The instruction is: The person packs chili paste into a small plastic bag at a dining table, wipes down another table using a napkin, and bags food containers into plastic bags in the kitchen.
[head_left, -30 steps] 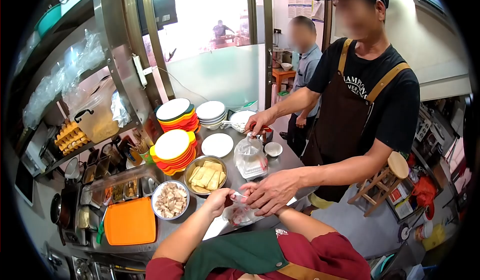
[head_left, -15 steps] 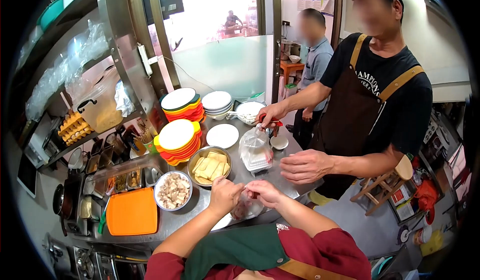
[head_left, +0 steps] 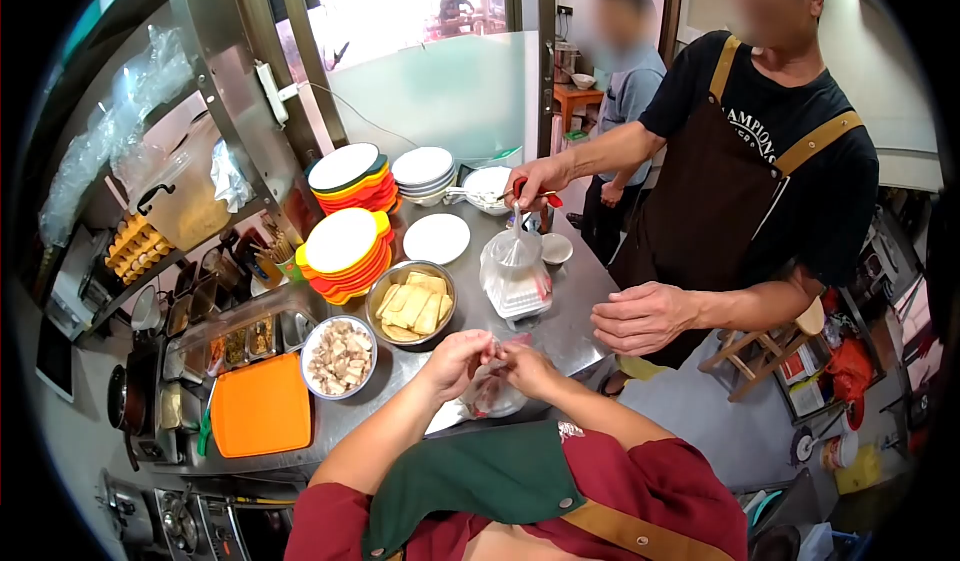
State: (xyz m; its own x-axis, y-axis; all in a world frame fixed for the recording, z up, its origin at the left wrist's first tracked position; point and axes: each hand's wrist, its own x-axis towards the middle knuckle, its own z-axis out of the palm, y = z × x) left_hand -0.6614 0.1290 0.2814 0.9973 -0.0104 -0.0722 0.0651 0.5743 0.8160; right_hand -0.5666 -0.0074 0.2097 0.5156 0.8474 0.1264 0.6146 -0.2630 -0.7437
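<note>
Close together at the counter's front edge, my left hand [head_left: 460, 363] and my right hand [head_left: 530, 371] both pinch the gathered top of a clear plastic bag [head_left: 496, 398]. Something reddish shows through the bag, but I cannot make out what it is. Just beyond my hands, a co-worker's hand [head_left: 538, 181] grips the neck of another plastic bag [head_left: 515, 266] with a white takeaway box inside. To my left stand a metal bowl of yellow slabs [head_left: 412, 307] and a bowl of pale chopped pieces [head_left: 340, 358].
An orange tray [head_left: 262, 406] lies at the counter's left. Stacked colourful plates [head_left: 348, 256], white bowls [head_left: 424, 171] and a white plate [head_left: 436, 238] stand farther back. The co-worker's other hand [head_left: 645, 318] hovers at the right edge, and a wooden stool [head_left: 752, 361] is on the floor.
My fingers have drawn closer together at the bag's top. The co-worker's bag neck is now stretched taller, and their other hand sits slightly farther right. My view has shifted slightly.
</note>
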